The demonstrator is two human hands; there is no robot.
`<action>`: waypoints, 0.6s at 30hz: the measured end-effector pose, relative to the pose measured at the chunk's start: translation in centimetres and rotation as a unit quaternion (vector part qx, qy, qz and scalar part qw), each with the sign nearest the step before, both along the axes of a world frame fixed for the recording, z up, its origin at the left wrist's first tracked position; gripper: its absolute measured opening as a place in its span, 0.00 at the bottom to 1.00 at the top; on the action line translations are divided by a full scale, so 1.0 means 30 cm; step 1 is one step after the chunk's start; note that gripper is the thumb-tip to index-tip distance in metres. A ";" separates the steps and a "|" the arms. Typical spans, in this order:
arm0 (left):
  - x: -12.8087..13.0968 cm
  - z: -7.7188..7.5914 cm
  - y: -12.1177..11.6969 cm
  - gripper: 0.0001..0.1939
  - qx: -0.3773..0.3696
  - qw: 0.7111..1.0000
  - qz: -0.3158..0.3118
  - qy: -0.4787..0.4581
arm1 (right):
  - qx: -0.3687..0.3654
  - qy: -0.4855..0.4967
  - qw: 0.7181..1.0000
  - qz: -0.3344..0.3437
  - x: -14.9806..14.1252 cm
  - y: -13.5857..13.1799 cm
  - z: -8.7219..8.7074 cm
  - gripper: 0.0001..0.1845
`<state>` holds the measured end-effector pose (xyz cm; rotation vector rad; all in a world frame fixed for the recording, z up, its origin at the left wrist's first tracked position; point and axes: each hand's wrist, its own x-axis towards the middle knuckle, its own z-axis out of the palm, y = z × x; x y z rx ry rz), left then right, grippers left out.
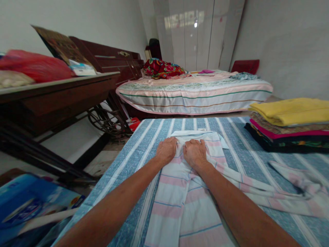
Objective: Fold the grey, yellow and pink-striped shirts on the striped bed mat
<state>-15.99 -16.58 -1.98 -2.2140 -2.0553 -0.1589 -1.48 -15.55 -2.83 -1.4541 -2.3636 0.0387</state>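
Observation:
A white shirt (168, 197) with pink bands and thin blue lines lies on the blue-and-white striped bed cover (133, 171). Its upper edge points away from me, and the lower part runs toward me. My left hand (166, 151) is closed on the cloth near the upper left edge, its fingers curled into the fabric. Just to the right, my right hand (194, 152) also grips the shirt, knuckles up, with small folds between the two hands. A long sleeve (272, 199) stretches out to the right and bends back at its end. My fingertips are hidden in the cloth.
Folded clothes (290, 125), yellow on top, are stacked at the right. On the left stand a sewing-machine table (61, 89) with a red plastic bag (36, 67) and, lower, a blue package (31, 202). A second bed (195, 97) lies beyond, before a wardrobe (190, 34).

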 end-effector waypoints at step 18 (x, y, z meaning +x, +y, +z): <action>-0.008 -0.022 -0.020 0.13 0.045 0.998 0.014 -0.044 | -0.064 0.012 0.998 -0.021 -0.014 0.045 0.098 0.16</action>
